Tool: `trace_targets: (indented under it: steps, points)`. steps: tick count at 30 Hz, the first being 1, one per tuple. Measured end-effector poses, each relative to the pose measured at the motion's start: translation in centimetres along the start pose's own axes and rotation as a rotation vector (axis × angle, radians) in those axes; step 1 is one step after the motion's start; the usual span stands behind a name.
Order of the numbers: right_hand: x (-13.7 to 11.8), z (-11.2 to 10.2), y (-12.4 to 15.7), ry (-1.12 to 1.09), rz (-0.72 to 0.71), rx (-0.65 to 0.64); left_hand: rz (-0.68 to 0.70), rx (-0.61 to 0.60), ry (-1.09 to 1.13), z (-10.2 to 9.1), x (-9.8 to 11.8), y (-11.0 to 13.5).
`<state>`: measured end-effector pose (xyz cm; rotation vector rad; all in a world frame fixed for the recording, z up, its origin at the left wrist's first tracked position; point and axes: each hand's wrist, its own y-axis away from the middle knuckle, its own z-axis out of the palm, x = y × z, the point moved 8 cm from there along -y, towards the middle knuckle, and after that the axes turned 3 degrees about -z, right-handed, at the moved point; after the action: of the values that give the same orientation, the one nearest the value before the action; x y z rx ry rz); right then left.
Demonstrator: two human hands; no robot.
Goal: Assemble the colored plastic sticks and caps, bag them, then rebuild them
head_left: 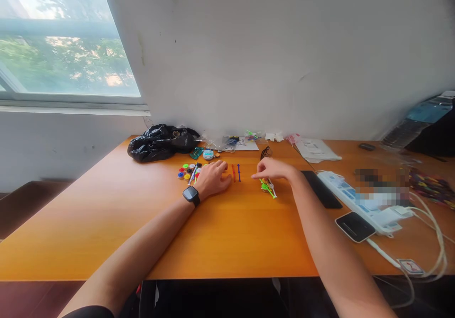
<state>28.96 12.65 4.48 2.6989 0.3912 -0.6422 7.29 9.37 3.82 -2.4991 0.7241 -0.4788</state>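
Observation:
My left hand (212, 179), with a black watch (191, 194) on its wrist, rests on the table with fingers slightly curled and the thumb apart. It partly covers a cluster of small coloured round pieces (186, 177) and thin sticks (193, 174). Between my hands an orange stick (233, 172) and a blue stick (239, 172) lie side by side, pointing away from me. Over a small heap of bright green (269, 189) and white sticks, my right hand (274, 168) is bent down with its fingertips together. Whatever they may pinch is too small to make out.
A black plastic bag (159, 142), a small round tin (208, 154) and clear packaging (216, 140) lie along the back. To the right are a black phone-like slab (322, 190), a white power strip (350, 197), cables (441, 242) and a large water bottle (415, 121).

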Motion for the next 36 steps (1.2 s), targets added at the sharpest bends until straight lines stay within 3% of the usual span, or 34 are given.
trace_targets:
  steps: [3, 10, 14, 21, 30, 36]
  points:
    - [0.6, 0.5, 1.1, 0.103, 0.094, -0.136, 0.040, 0.016, -0.097, -0.7, 0.4, 0.0]
    - [0.9, 1.7, 1.2, 0.070, 0.174, -0.191, 0.031, 0.021, -0.208, -0.8, -1.3, -0.7]
    - [0.4, 1.9, 0.6, 0.101, 0.146, -0.124, 0.022, -0.015, -0.195, -0.5, -1.9, -0.7]
    - [-0.4, 2.0, 0.6, 0.016, 0.151, -0.060, 0.089, -0.037, -0.100, -0.7, -0.1, -0.1]
    - [-2.0, 0.4, -0.4, -0.063, -0.062, 0.121, 0.137, -0.058, -0.067, -0.1, 0.5, 0.0]
    - [-2.1, -0.2, -1.1, -0.062, -0.108, 0.267, 0.175, -0.073, -0.032, 0.3, 0.4, 0.1]
